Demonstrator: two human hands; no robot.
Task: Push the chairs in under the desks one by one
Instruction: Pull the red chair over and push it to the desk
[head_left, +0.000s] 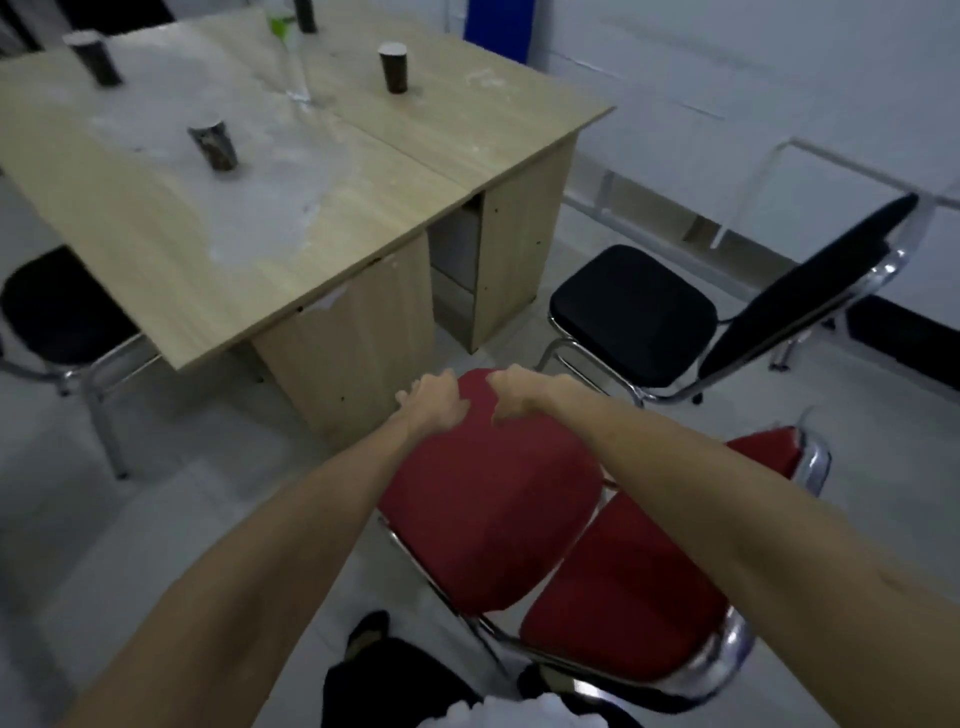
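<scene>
A red padded chair (488, 499) with a chrome frame stands right in front of me, its seat pointing at the wooden desks (249, 197). My left hand (434, 402) and my right hand (519, 392) both grip the front edge of its seat cushion, close together. The red backrest (618, 597) is nearest to me at lower right. A black chair (634, 312) stands pulled out on the right of the desks, angled away. Another black chair (57, 306) sits partly under the desk on the left.
Several dark paper cups (214, 143) and a clear bottle (296, 67) stand on the desk top. The desk's drawer pedestal (353, 343) is just ahead of the red seat. A white wall and a low shelf frame (753, 171) lie to the right. My shoe (369, 631) is below.
</scene>
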